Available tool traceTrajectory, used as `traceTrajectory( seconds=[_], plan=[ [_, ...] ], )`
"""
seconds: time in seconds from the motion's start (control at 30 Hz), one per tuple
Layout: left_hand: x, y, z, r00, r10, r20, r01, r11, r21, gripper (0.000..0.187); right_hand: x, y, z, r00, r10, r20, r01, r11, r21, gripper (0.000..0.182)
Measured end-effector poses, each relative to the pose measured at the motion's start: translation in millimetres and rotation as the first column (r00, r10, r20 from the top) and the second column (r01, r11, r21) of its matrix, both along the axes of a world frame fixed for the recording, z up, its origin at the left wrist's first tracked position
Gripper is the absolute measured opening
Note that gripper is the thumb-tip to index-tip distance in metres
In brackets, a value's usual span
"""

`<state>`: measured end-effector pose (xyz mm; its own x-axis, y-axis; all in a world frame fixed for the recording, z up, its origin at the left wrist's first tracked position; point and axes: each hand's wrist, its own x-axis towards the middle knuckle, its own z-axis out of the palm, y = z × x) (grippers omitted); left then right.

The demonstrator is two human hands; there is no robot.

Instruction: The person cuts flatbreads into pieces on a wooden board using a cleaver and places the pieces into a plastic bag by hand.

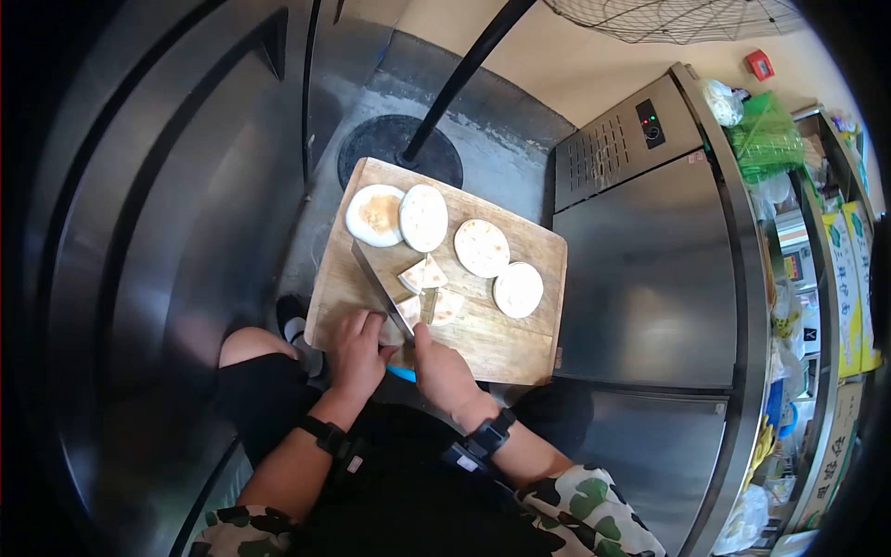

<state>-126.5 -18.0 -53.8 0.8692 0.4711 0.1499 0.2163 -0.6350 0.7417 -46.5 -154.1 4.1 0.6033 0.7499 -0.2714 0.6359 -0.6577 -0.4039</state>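
Note:
A wooden cutting board (510, 348) lies in front of me over my lap. My right hand (445, 373) grips a kitchen knife (379, 288), its blade slanting to the far left across the board. Beside the blade, my left hand (359, 355) has its fingers and thumb curled around a pale flatbread piece (393, 332), partly hidden. Past the knife lie cut flatbread wedges (424, 274), with another wedge (446, 307) nearer me. Whole round flatbreads rest at the far left, a browned one (379, 215) touching a paler one (424, 219). Two more flatbreads (482, 248) sit to the right.
A steel cabinet (640, 278) with a control panel stands at the right, beside shelves of bags and boxes (845, 288). Steel doors (167, 278) rise close on the left. Behind the board is a black fan stand (464, 70) on a round base (357, 139).

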Motion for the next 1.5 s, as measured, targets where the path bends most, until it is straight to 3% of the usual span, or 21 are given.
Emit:
traceTrajectory(
  seconds=[0.07, 0.17, 0.27, 0.37, 0.5, 0.57, 0.7, 0.8, 0.9, 1.2, 1.3, 1.37, 1.4, 1.43, 1.47, 1.5],
  plan=[
    [0, 5, -3, 0.999, -0.007, -0.039, 0.008, 1.0, 0.016, 0.048, 1, 12, 8, 1.0, -0.02, -0.018, 0.019, 0.998, -0.067, 0.031],
    [-2, 7, -7, 1.0, -0.006, 0.03, 0.006, 1.0, 0.002, 0.05, 0, -4, 2, 0.999, -0.017, -0.028, 0.015, 0.998, -0.055, 0.031],
    [3, 2, -9, 0.988, 0.086, 0.131, -0.087, 0.996, 0.005, 0.051, -12, -39, -2, 0.991, -0.129, -0.016, 0.129, 0.992, -0.008, 0.029],
    [9, -1, -7, 0.986, 0.106, 0.129, -0.103, 0.994, -0.029, 0.049, -22, -62, 8, 0.985, -0.169, -0.046, 0.166, 0.985, -0.051, 0.029],
    [10, -1, -17, 0.975, 0.125, 0.183, -0.117, 0.992, -0.057, 0.038, -38, -60, 19, 0.987, -0.161, 0.027, 0.159, 0.986, 0.055, 0.027],
    [6, 3, -29, 0.978, 0.131, 0.161, -0.108, 0.984, -0.144, 0.032, -40, -53, 27, 0.99, -0.139, -0.012, 0.139, 0.989, 0.053, 0.026],
    [7, 3, -18, 0.972, 0.155, 0.174, -0.13, 0.98, -0.15, 0.024, -42, -48, 25, 0.995, -0.09, -0.038, 0.092, 0.994, 0.053, 0.024],
    [8, 4, -15, 0.971, 0.164, 0.173, -0.141, 0.98, -0.137, 0.023, -40, -42, 30, 0.993, -0.097, -0.07, 0.091, 0.993, -0.08, 0.017],
    [8, 5, -10, 0.977, 0.154, 0.149, -0.139, 0.984, -0.111, 0.024, -39, -42, 23, 0.996, -0.068, -0.05, 0.067, 0.998, -0.018, 0.02],
    [14, 3, -12, 0.983, 0.185, 0.009, -0.183, 0.976, -0.114, 0.021, -27, -25, 28, 0.992, -0.043, -0.118, 0.026, 0.989, -0.148, 0.024],
    [12, 1, -26, 0.978, 0.207, 0.009, -0.206, 0.976, -0.072, 0.02, -17, -21, 22, 0.991, -0.029, -0.133, 0.013, 0.993, -0.12, 0.027],
    [10, -2, -34, 0.978, 0.207, 0.04, -0.207, 0.978, -0.012, 0.022, -13, -8, 16, 0.975, -0.117, -0.189, 0.068, 0.967, -0.247, 0.029],
    [10, -2, -41, 0.979, 0.193, 0.071, -0.189, 0.98, -0.061, 0.025, -16, -9, -2, 0.961, -0.161, -0.225, 0.137, 0.983, -0.121, 0.027],
    [6, -4, -54, 0.979, 0.174, 0.109, -0.175, 0.985, -0.001, 0.03, -14, -9, -11, 0.984, -0.063, -0.165, 0.082, 0.99, 0.113, 0.024],
    [2, -2, -65, 0.981, 0.154, 0.122, -0.157, 0.988, 0.011, 0.028, -7, 5, -31, 0.96, -0.063, -0.272, 0.115, 0.977, 0.179, 0.026],
    [-2, -4, -72, 0.984, 0.136, 0.118, -0.141, 0.989, 0.036, 0.029, 1, 23, -21, 0.963, -0.095, -0.253, 0.108, 0.993, 0.04, 0.027]
  ],
)
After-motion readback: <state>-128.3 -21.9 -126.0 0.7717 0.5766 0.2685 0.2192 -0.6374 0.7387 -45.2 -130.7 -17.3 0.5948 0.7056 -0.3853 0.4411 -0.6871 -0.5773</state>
